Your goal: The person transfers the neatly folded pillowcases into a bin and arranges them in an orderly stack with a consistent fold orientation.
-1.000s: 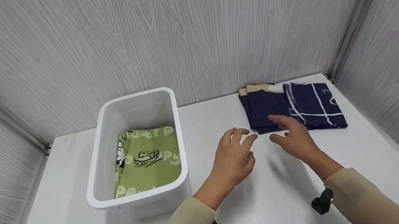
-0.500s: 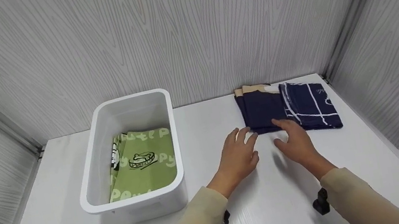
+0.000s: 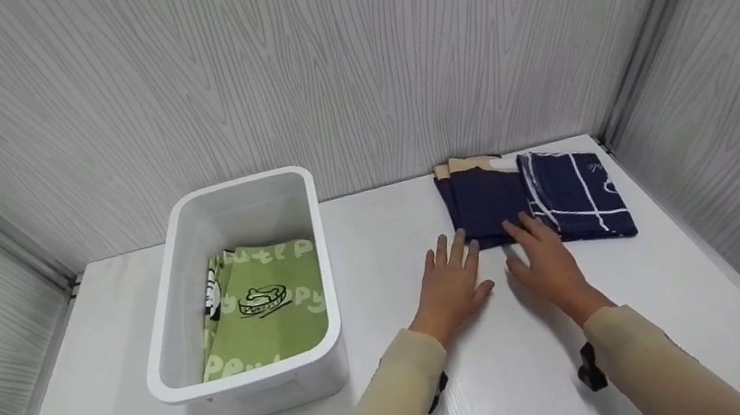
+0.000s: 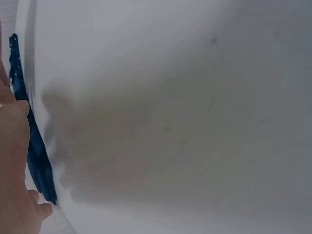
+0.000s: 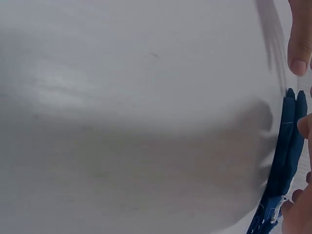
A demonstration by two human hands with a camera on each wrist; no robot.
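Observation:
My left hand (image 3: pixel 454 288) is spread with straight fingers, its fingertips at the near left corner of a folded navy cloth with a beige top edge (image 3: pixel 488 198). My right hand (image 3: pixel 547 267) reaches over the same cloth's near edge, fingers extended and thumb apart. Beside that cloth, on its right, lies a second folded navy cloth with white lines (image 3: pixel 578 190). Neither hand grips anything. In the left wrist view the dark blue cloth edge (image 4: pixel 40 161) shows behind the hand; the right wrist view shows the folded layers (image 5: pixel 287 141) near the fingers.
A white plastic bin (image 3: pixel 170 349) stands left on the white table (image 3: pixel 383 236). Inside it lie folded green cloths (image 3: pixel 277 330) with printed letters and a bone-in-bowl drawing. Grey wood-grain panels (image 3: pixel 316 72) enclose the table at the back and both sides.
My left hand has shifted slightly right and its fingers have straightened. The right hand's fingers have extended onto the navy cloth. The head view has turned a little to the right.

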